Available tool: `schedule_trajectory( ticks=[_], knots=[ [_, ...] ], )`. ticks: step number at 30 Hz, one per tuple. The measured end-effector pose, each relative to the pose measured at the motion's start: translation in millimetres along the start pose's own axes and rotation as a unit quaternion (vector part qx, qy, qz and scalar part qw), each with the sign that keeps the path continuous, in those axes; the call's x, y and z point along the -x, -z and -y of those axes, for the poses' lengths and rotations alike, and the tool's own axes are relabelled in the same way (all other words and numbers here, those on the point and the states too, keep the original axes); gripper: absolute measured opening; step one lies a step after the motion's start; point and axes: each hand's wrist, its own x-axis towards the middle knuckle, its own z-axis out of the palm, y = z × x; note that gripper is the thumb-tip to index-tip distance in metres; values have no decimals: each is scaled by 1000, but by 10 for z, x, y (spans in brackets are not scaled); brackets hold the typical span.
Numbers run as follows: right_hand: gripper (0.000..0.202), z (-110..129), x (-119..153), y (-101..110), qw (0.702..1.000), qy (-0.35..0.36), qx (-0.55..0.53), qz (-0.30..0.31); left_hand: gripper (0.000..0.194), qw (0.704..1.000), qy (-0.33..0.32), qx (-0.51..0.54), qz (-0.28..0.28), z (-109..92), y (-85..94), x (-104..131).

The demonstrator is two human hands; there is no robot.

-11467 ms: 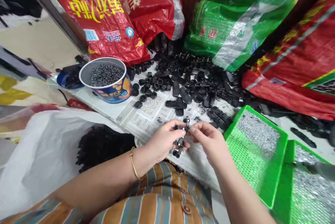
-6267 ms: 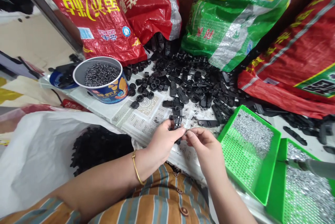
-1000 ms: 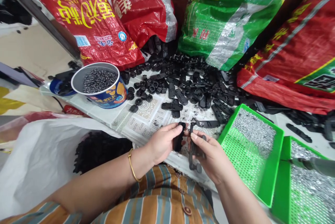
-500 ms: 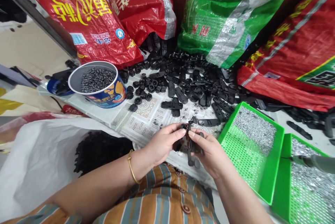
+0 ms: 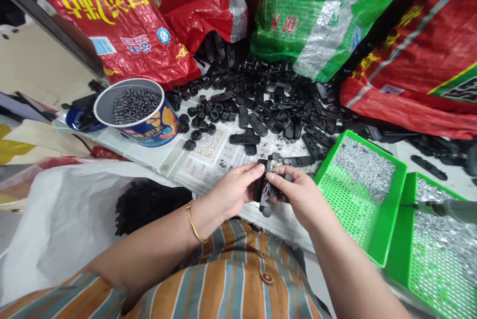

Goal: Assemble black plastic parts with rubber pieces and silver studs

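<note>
A worker's hands meet over a patterned worktop (image 5: pixel 210 172), to the right of a blue tub (image 5: pixel 151 135) and nearer the body than it. The left arm, wearing a gold bangle (image 5: pixel 194 222), slants in from the lower left, and its hand (image 5: pixel 236 190) pinches a black plastic strip (image 5: pixel 258 185), thumb laid along the top and fingers curled beneath. The right forearm angles in from the opposite side; its hand (image 5: pixel 300 192) grasps a branched black part (image 5: pixel 266 205) between thumb and bent fingers, the lower end jutting toward the worker. The two pieces sit side by side; whether they touch cannot be told. The thumbs lie close together, each pointing inward.

Loose black pieces (image 5: pixel 279 105) spread across the surface to the right of the tub, with red sacks (image 5: pixel 141 26) and a green sack (image 5: pixel 286 16) beyond it. Farther right of the tub, past the hands, stand two green trays (image 5: pixel 391 204) bearing small silvery bits. A white bag (image 5: pixel 63 224) lies on the tub's near side.
</note>
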Motion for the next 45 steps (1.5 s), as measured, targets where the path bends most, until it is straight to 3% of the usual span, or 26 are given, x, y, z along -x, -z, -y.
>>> schedule_trajectory(
  ticks=[4, 12, 18, 27, 45],
  knots=[
    [36, -14, -17, -2, 1000, 17, 5, 3, 16, 1000, 11, 1, -26, -3, -16, -11],
    [29, -41, -43, 21, 996, 54, 65, 7, 14, 1000, 8, 11, -6, -22, -46, -3],
    [26, 19, -31, 14, 999, 23, 42, 15, 18, 1000, 7, 1, 26, -9, 13, -48],
    [22, 24, -45, 32, 994, 45, 103, -6, 18, 1000, 9, 6, 3, -24, -11, -53],
    [30, -41, -1, 32, 996, 39, 75, -4, 14, 1000, -1, -2, 28, -17, -22, -87]
  ],
)
